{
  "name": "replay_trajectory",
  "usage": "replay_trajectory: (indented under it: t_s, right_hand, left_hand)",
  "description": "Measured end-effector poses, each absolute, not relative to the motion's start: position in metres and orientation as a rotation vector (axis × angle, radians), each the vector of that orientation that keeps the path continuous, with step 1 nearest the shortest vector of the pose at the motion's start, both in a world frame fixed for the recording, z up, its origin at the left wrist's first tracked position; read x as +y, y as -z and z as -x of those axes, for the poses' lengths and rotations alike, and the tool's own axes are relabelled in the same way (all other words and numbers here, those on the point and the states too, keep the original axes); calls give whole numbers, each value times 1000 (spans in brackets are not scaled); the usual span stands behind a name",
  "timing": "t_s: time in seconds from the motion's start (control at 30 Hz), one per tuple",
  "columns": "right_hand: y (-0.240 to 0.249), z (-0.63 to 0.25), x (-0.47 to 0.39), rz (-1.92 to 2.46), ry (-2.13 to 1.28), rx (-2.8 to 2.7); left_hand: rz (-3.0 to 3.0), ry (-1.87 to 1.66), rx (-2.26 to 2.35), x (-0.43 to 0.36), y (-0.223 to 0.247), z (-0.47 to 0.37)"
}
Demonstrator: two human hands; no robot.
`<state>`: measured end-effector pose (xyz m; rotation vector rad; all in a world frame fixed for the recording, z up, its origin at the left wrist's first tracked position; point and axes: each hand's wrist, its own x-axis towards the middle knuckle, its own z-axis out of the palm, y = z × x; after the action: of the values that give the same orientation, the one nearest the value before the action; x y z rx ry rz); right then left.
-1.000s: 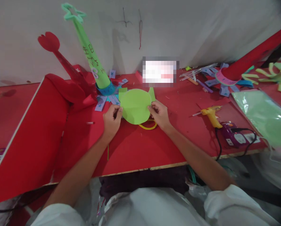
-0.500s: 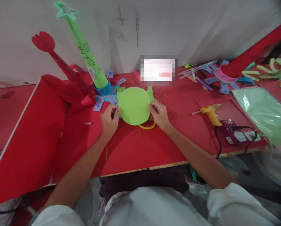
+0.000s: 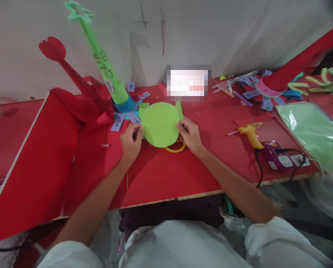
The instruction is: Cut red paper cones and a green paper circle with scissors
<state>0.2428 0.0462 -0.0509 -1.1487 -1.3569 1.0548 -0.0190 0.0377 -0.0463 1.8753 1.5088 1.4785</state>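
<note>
A round light-green paper disc [image 3: 160, 124] is held just above the red table [image 3: 161, 175]. My left hand [image 3: 130, 141] pinches its left edge and my right hand [image 3: 189, 134] pinches its right edge. Under the disc's lower right edge lies a yellow ring [image 3: 175, 149], partly hidden by the disc and my right hand. Green paper scraps [image 3: 179, 108] stick out behind the disc.
A tall green cone with a star top [image 3: 106, 70] stands behind left, next to a red cone [image 3: 71, 76] and a large red sheet [image 3: 35, 156]. A yellow glue gun [image 3: 250, 133], a purple plug box [image 3: 276, 158], a green plastic bag [image 3: 311, 132] and paper strips [image 3: 253, 91] lie right.
The view has shifted slightly. Both hands keep their hold on the green disc, which has barely moved.
</note>
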Motion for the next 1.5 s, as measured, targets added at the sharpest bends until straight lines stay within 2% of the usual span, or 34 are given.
replay_trajectory:
  t_s: [0.3, 1.5]
  right_hand:
    - [48, -246, 46, 1147, -1052, -1346]
    - [49, -246, 46, 1122, -1086, -1362]
  left_hand:
    - [-2002, -1527, 1453, 38, 43, 18]
    - [-1798, -1539, 1429, 40, 50, 19]
